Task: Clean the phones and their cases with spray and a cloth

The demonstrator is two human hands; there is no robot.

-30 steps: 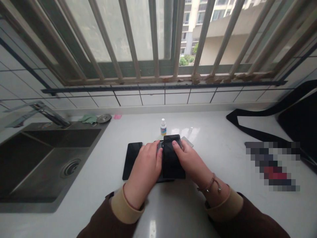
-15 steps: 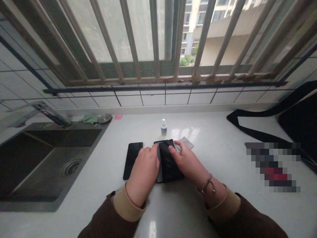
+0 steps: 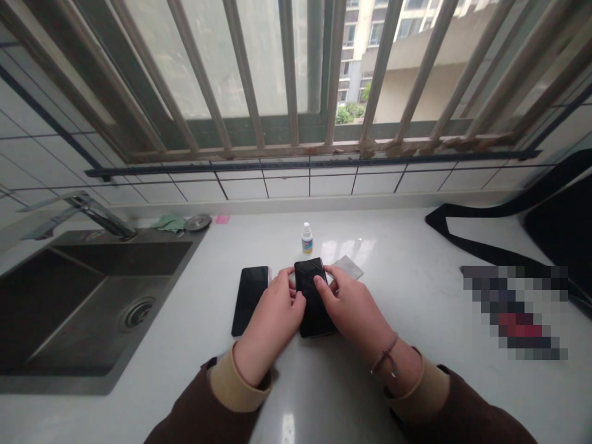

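Between my hands is a black smartphone (image 3: 313,302), its dark glossy face up, just above or on the white counter. My left hand (image 3: 280,305) is closed along its left edge, thumb at the side and fingertips near the upper left corner. The thumb of my right hand (image 3: 349,299) lies on the phone's face, and its fingers wrap the right edge. Left of it, partly behind my left hand, lies a second black phone (image 3: 250,296). A small white bottle (image 3: 307,239) with a coloured label stands upright beyond the hands. A pale grey cloth or sheet (image 3: 349,267) lies beside my right hand.
A sink (image 3: 92,308) with a faucet (image 3: 99,216) is at the left. By its rim are a green cloth (image 3: 169,223), a round metal drain cover (image 3: 198,222) and a pink slip (image 3: 222,219). A black strap (image 3: 481,246) and a blurred-out item (image 3: 515,314) lie at the right.
Half a second ago the phone overlapped another dark flat piece at its left, at an angle. Now the two are lined up and only one outline shows. My left thumb has moved onto the edge.
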